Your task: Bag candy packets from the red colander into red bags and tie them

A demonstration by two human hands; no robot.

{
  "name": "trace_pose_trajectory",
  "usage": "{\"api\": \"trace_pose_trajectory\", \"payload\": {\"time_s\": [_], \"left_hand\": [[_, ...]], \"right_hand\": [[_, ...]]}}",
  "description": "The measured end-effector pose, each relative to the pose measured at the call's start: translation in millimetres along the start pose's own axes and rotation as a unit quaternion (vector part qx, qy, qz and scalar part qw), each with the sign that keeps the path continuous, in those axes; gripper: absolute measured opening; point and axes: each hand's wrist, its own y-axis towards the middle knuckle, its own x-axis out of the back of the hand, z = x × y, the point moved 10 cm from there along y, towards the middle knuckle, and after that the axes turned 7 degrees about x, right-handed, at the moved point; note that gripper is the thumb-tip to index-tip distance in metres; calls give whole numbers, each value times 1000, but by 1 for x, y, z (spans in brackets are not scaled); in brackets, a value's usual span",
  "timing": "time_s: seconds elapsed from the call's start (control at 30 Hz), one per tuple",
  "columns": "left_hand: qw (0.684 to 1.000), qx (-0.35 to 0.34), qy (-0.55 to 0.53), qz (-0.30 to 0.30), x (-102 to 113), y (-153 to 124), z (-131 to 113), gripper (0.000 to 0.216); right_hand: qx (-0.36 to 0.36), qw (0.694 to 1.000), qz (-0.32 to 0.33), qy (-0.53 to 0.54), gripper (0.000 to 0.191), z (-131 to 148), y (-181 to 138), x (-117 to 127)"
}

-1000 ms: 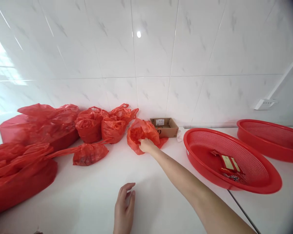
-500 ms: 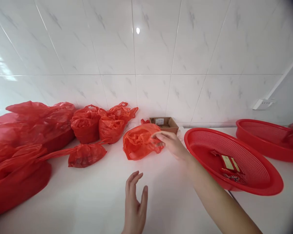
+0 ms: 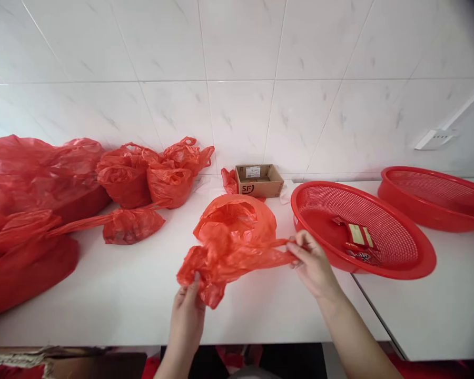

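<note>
- Clutches a crumpled bag by its bunched end in the left hand, thumb pressed on top
- Pinches the thin, twisted other end of the bag in the right hand, between thumb and fingertips
- Keeps the bag stretched between both grips, over the table, at two o'clock from the left hand and nine o'clock from the right hand, with loose folds spilling around the left fingers
- Overlaps, in view, a round bag, wide-mouthed, at twelve o'clock from the bag; cannot tell whether touching or joined
- Has a box at one o'clock from the bag, near the wall
- Has a basket at two o'clock from the right hand, with packs inside
- Has a small knotted sack near eleven o'clock from the left hand, well apart
</note>
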Motion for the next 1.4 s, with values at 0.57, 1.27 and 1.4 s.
{"api": "trace_pose_trajectory", "payload": {"time_s": [0.57, 1.27, 1.4], "left_hand": [[992, 75, 36, -97, 73, -25, -24, 29], [989, 124, -18, 78, -2, -29, 14, 58], [992, 115, -9, 55, -7, -25, 4, 67]], "right_hand": [[86, 856, 125, -494, 32, -36, 23, -15], [82, 795, 399, -450, 62, -13, -54, -121], [71, 778, 333, -528, 49, -34, -43, -88]]}}
